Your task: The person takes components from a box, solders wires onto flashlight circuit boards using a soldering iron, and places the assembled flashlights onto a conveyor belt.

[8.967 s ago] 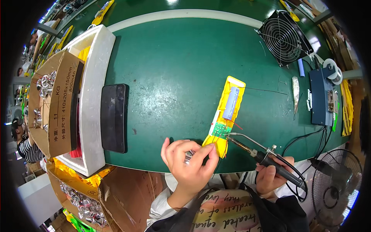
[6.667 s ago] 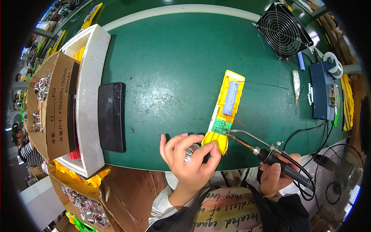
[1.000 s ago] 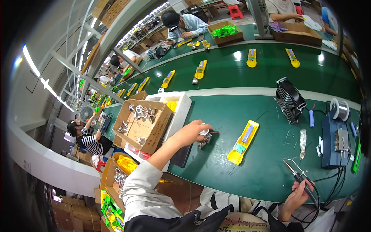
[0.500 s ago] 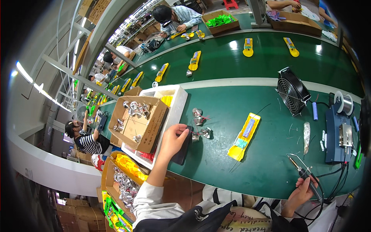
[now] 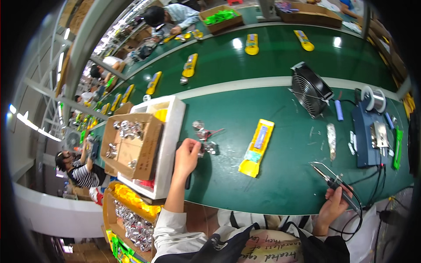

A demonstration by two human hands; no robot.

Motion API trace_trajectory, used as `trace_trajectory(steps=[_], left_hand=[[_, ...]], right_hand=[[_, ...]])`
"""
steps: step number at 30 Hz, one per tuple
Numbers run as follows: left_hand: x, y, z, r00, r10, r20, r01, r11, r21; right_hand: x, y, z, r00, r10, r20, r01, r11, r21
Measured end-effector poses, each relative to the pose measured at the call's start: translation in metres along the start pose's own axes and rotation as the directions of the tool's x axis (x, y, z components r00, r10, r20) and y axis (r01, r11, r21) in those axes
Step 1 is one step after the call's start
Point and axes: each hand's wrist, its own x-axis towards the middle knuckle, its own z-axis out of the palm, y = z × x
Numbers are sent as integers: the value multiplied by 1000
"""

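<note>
My right grip (image 5: 334, 204) is clasping a soldering iron (image 5: 333, 184) at four o'clock; my left grip (image 5: 186, 156), hold unclear, is curling beside silver cups (image 5: 212, 148), likely light, slippery, best rim-held.

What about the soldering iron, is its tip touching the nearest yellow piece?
No, green tabletop shows between the soldering iron in the right hand and that yellow piece.

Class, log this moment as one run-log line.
left hand: at silver cups, hold unclear | right hand: holding soldering iron | yellow casing: lying on green table
</note>
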Motion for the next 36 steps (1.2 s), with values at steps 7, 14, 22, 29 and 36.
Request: trace_trajectory(steps=[7, 14, 22, 29, 36], left_hand=[[4, 5, 3, 997, -15, 74, 22, 995, -98], [-42, 12, 12, 978, 205, -45, -202, 978, 56], [-86, 33, 57, 951, 303, -63, -304, 952, -20], [-94, 48, 75, 953, 274, -126, -275, 961, 9], [-93, 60, 79, 956, 170, -239, -183, 983, -32]], right_hand=[[-1, -6, 13, 999, -12, 46, 11, 999, 33], [-6, -9, 22, 997, -9, 76, 8, 1000, 11], [-5, -1, 32, 996, -50, 73, 60, 987, -147], [-4, 1, 41, 993, -64, 103, 83, 978, -191], [-23, -1, 60, 988, -12, 154, 26, 996, -85]])
